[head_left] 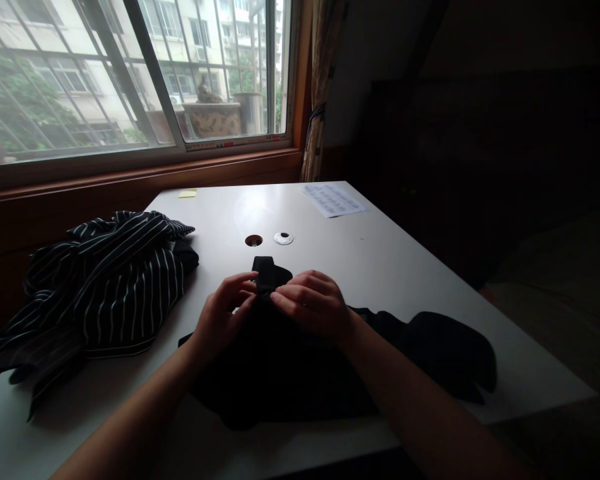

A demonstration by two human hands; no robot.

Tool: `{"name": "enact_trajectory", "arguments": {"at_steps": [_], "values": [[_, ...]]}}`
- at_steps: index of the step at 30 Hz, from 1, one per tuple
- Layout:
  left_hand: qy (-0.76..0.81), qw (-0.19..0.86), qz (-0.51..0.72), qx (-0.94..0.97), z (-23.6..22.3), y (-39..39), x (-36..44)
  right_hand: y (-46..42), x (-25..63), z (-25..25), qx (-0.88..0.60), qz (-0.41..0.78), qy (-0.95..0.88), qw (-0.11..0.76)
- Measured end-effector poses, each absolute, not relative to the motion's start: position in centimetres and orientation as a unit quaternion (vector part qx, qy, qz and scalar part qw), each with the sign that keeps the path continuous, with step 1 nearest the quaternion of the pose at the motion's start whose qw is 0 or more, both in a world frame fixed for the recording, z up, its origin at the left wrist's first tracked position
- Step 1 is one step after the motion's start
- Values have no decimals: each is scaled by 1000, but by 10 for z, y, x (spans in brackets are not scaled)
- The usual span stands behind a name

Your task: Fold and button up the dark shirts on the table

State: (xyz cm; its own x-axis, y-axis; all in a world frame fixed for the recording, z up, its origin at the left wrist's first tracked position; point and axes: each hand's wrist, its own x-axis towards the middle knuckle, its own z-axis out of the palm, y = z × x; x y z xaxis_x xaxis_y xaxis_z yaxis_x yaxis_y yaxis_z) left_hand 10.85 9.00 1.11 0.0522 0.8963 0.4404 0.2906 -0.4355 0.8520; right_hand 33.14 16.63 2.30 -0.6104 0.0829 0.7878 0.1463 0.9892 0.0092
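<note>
A black garment (pixel 290 373) lies bunched on the white table in front of me, one part of it, perhaps a sleeve, stretching to the right. Its raised upper edge looks like a collar (pixel 265 272). My left hand (pixel 230 303) pinches the cloth just below the left side of that edge, thumb and fingers bent together. From the other side my right hand (pixel 313 301) grips the same spot with curled fingers. The fingertips of both hands nearly meet there. Dim light hides the folds and any fastening in the dark cloth.
On the left of the white table (pixel 380 267) is a heap of black-and-white striped clothing (pixel 130 287). A printed sheet (pixel 334 201) and a yellow note (pixel 187 193) lie at the far edge. Past the garment are a cable hole (pixel 253 241) and its round cover (pixel 283 238).
</note>
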Motion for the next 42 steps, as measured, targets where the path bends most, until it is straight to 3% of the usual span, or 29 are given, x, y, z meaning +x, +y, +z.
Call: {"name": "enact_trajectory", "arguments": {"at_steps": [6,18,25,29,34,42], "values": [[461,295,474,690,12,94,106,164,323,25,-99,63,-891,440],[374,498,542,564,15,89,103,174,319,18,-147,204,-872,420],[442,425,479,628,19,93,103,176,318,18,-176,196,-836,480],[438,440,467,629,21,93,104,172,317,25,-179,230,-814,502],[446,438,459,631,23,97,102,166,318,26,-169,318,-807,468],[463,424,459,629,20,103,101,169,319,24,-234,318,-817,421]]}}
